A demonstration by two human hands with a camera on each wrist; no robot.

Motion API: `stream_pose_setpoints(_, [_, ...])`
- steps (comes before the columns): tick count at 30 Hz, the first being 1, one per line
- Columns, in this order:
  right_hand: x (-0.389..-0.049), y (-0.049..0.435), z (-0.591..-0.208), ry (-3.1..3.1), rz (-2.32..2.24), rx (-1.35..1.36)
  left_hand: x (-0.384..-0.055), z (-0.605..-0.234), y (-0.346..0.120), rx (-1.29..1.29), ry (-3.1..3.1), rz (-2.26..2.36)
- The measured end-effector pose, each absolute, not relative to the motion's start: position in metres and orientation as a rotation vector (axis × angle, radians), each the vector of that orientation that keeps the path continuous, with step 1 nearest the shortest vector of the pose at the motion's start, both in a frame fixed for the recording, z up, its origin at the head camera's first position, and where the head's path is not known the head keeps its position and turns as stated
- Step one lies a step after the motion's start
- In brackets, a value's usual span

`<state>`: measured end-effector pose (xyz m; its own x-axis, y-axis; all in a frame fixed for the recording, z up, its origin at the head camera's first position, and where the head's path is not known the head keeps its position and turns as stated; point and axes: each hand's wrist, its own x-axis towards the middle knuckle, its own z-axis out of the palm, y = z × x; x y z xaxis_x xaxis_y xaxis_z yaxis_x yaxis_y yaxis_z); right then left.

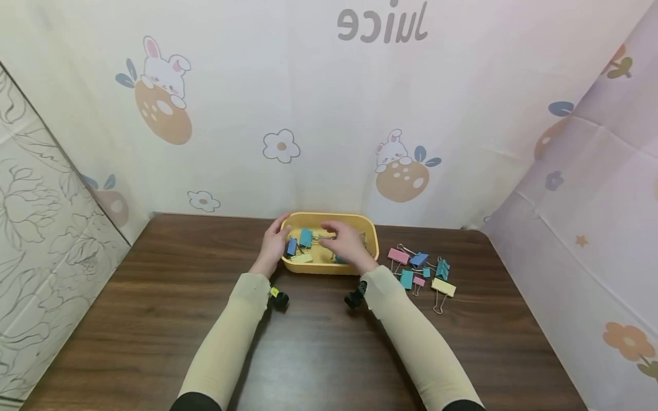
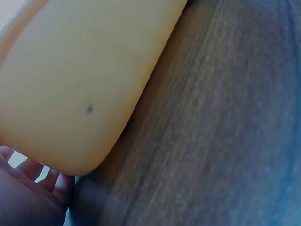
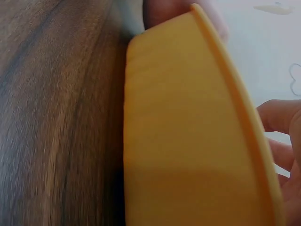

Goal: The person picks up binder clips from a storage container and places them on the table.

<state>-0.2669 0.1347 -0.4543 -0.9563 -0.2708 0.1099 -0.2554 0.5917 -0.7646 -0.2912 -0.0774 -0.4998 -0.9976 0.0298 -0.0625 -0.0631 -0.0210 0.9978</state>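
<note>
A yellow plastic bin [image 1: 329, 269] stands on the table near the wall, with several coloured binder clips inside. My left hand [image 1: 272, 246] holds the bin's left end, its thumb at the rim; in the left wrist view, fingers [image 2: 60, 184] lie against the outer end wall. Over the bin is my right hand [image 1: 346, 245], thumb and index finger apart. Close to those fingertips lies a teal binder clip [image 1: 305, 238] with wire handles. A blue binder clip [image 1: 292, 246] and a pale yellow binder clip [image 1: 301, 258] sit at the left. The right hand covers part of the contents.
Right of the bin lies a loose group of binder clips, among them a pink clip [image 1: 398, 256], a blue clip [image 1: 418, 260] and a yellow clip [image 1: 443, 287]. A printed curtain [image 1: 329, 177] hangs behind the brown wooden table [image 1: 154, 319].
</note>
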Motion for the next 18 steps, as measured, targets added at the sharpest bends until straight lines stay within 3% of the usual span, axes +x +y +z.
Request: stream_pose_setpoints(18, [-0.288, 0.101, -0.471, 2.803, -1.002, -0.521, -0.29, -0.499, -0.077, -0.012, 2.168, 2.175])
